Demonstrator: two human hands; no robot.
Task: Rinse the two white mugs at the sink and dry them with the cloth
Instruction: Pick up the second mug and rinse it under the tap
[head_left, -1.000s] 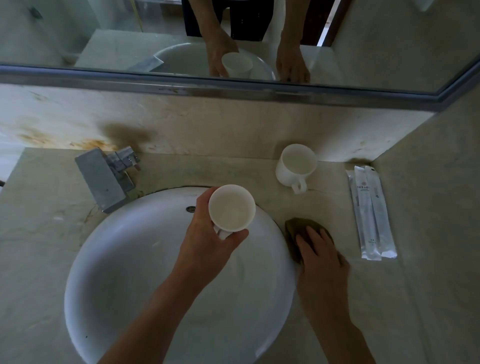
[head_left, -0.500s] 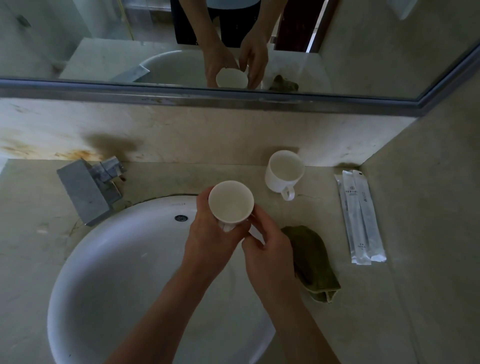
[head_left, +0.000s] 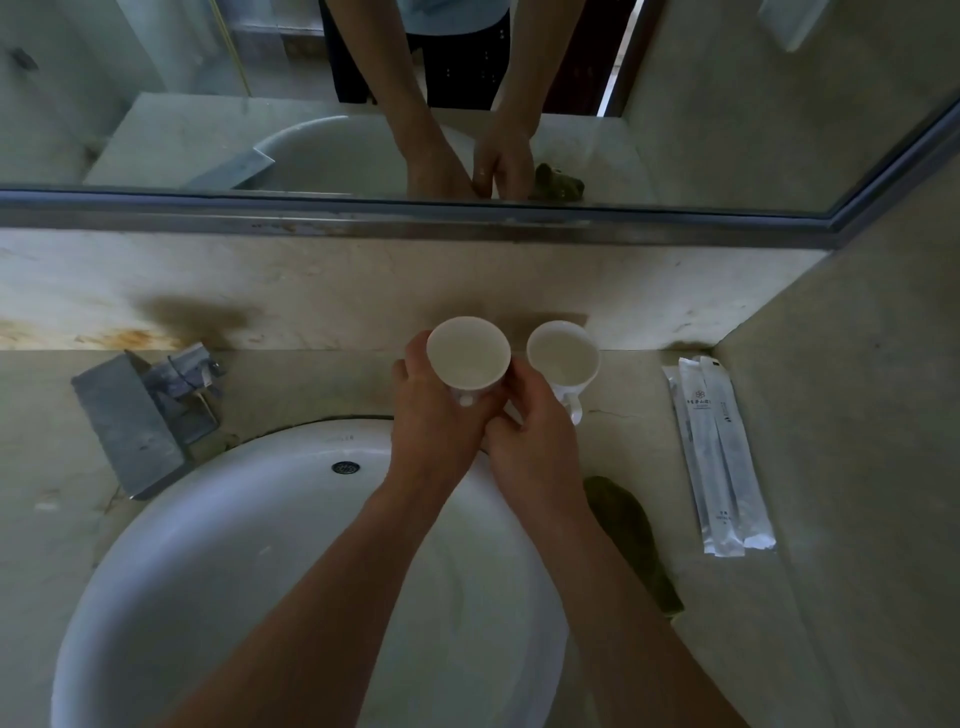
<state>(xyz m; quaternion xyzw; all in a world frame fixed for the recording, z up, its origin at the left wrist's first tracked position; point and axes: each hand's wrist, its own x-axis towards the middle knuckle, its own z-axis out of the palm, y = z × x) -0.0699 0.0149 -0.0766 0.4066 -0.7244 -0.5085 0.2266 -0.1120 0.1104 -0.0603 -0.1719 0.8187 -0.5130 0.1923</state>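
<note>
Both hands are on one white mug (head_left: 467, 358). The left grip (head_left: 436, 421) wraps it from the left and underneath, fingers curled round the body. The right grip (head_left: 535, 441) closes against its right side, fingertips on the wall and thumb tucked in by the left palm. The mug stands upright between them, long axis vertical, mouth straight up, its handle pointing back towards the person and showing just above the left palm. It is held over the worktop (head_left: 311, 384), past the far rim of the sink (head_left: 208, 545).

Just right of the right grip the second mug (head_left: 563, 358) sits on the worktop, also upright and mouth up, handle towards the person; its lower left is hidden behind the right fingers. The green cloth (head_left: 628, 530) lies on the worktop to the right of the right forearm, well back from the grips, beside the sink rim. Further right lie white sachets (head_left: 719, 457), lengthwise along the side wall. The tap (head_left: 135, 415) stands well left of the left grip.
</note>
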